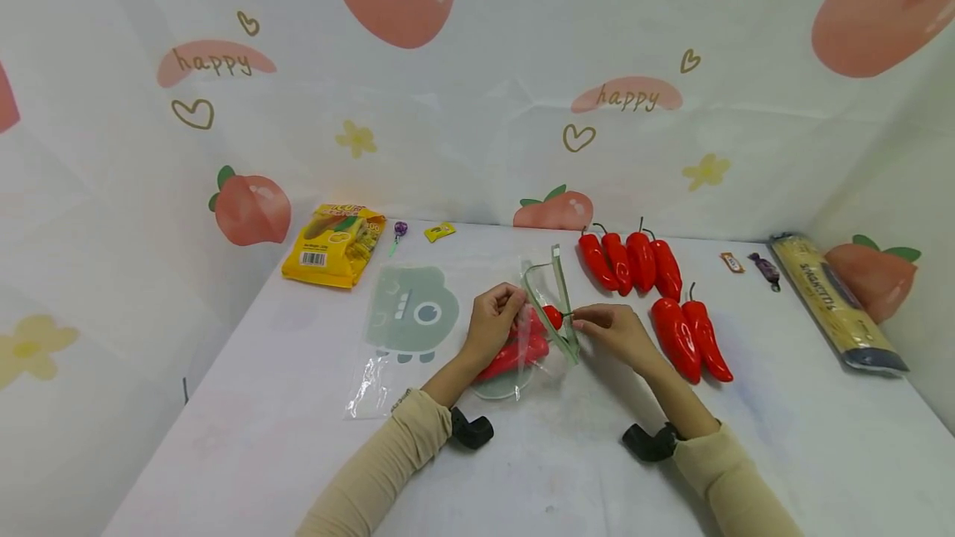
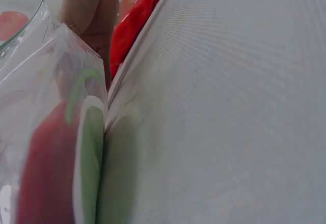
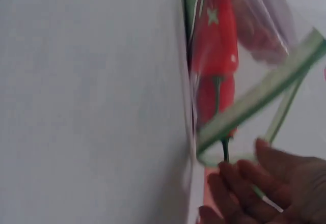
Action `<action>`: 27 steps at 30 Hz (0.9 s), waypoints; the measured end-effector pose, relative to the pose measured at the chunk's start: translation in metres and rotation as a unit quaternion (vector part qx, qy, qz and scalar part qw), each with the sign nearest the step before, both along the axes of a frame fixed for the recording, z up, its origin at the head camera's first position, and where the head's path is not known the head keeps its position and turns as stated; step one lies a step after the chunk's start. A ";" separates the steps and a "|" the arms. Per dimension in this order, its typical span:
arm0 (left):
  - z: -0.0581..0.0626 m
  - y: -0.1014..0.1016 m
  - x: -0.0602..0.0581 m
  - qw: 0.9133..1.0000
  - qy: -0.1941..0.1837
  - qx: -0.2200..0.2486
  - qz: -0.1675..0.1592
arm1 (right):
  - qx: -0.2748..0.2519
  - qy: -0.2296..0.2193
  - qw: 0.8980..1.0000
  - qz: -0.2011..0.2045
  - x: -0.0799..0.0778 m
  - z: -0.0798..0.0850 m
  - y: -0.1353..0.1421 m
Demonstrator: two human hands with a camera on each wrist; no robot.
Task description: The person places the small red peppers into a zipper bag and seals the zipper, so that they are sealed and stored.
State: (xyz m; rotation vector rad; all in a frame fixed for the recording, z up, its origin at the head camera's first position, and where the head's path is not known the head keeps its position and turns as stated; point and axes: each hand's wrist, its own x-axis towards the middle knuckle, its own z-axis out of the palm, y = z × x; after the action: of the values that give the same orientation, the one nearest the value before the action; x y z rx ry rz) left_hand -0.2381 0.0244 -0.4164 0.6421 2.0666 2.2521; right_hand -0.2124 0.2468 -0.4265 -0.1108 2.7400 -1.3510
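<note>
In the head view my left hand (image 1: 494, 320) pinches the side of a clear zip bag (image 1: 358, 388) with a green zip edge (image 1: 570, 346) and a printed green cartoon figure. The bag lies flat on its left part, while its mouth stands parted on the right. Red chili peppers (image 1: 516, 356) lie inside. Another pepper (image 1: 553, 316) is at the mouth, its green stem pointing out to the right. My right hand (image 1: 615, 334) has its fingertips at that stem. In the right wrist view the thumb (image 3: 277, 155) is spread from the fingers, which reach the stem's end (image 3: 225, 150).
Several red peppers (image 1: 640, 262) lie in a row behind my right hand, with two more (image 1: 675, 338) beside it. A spaghetti pack (image 1: 836, 301) and small wrapped candies (image 1: 733, 262) are at the right. A yellow snack bag (image 1: 333, 245), a lollipop (image 1: 400, 229) and a yellow candy (image 1: 439, 232) stand back left.
</note>
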 end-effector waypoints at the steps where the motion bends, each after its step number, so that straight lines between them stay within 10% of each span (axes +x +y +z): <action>1: 0.000 0.000 0.000 1.000 -0.001 0.000 0.000 | -0.001 0.011 1.000 -0.002 0.001 0.001 0.005; 10: 0.000 0.001 0.000 1.000 -0.008 -0.001 0.001 | -0.020 0.103 0.989 -0.107 0.016 0.014 0.052; 17: -0.005 0.001 -0.003 1.000 -0.012 0.001 0.000 | 0.008 0.043 0.980 -0.192 0.022 0.019 0.078; 27: -0.027 0.005 -0.015 1.000 -0.004 0.008 0.006 | 0.054 -0.026 0.988 -0.144 0.014 0.006 0.080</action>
State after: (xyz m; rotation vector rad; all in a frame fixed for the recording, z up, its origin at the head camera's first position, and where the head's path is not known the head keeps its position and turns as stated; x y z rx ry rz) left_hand -0.2530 0.0296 -0.4438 0.6228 2.0571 2.2755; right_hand -0.1979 0.3263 -0.4203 0.3357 2.8605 -1.2392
